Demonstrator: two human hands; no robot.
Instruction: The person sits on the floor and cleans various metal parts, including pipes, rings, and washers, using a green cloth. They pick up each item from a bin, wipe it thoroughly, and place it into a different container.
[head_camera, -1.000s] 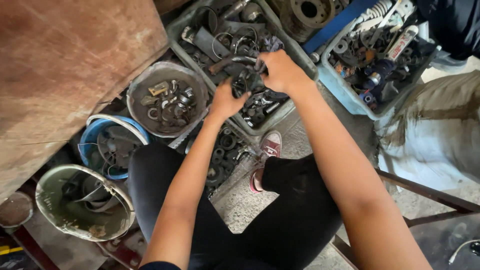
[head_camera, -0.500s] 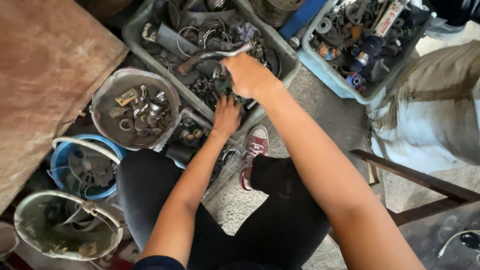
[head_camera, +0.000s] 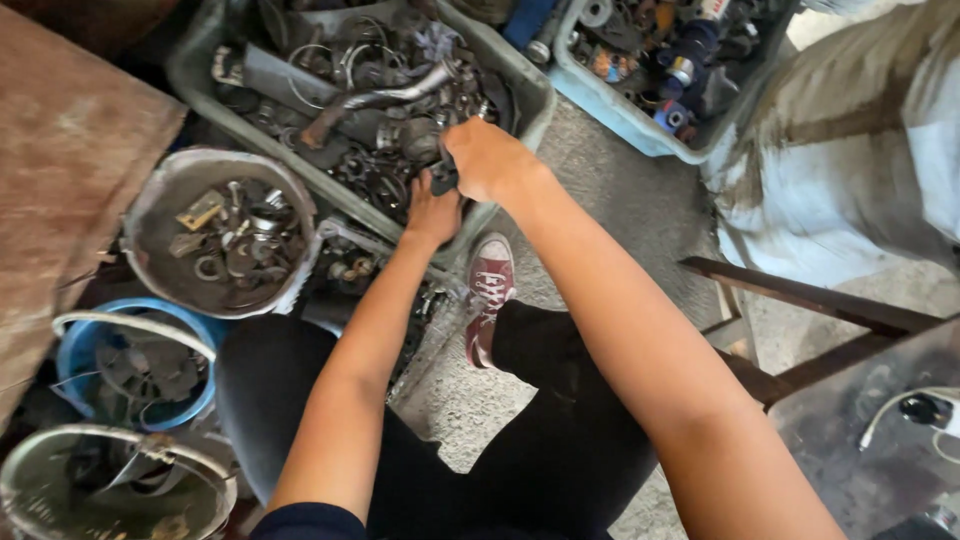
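Observation:
Both of my hands meet over the near corner of a grey plastic crate (head_camera: 520, 90) full of dark metal scrap: rings, wire loops, a bent pipe (head_camera: 385, 97). My right hand (head_camera: 487, 158) is closed around a small dark metal part (head_camera: 443, 180) at the crate's near edge. My left hand (head_camera: 432, 212) sits just below it, fingers on the same part. What the part is stays hidden by the fingers.
A round grey bowl (head_camera: 165, 180) of washers and small fittings lies left of the crate. A blue bucket (head_camera: 75, 340) and a grey bucket (head_camera: 30, 470) stand lower left. A blue-grey tray (head_camera: 610, 110) of parts is upper right. My red shoe (head_camera: 489, 285) rests on concrete. A metal frame (head_camera: 800, 300) is at right.
Both hands have drawn back from the middle of the crate to its near corner and come together on a small part. The view has shifted so the crates sit higher in frame.

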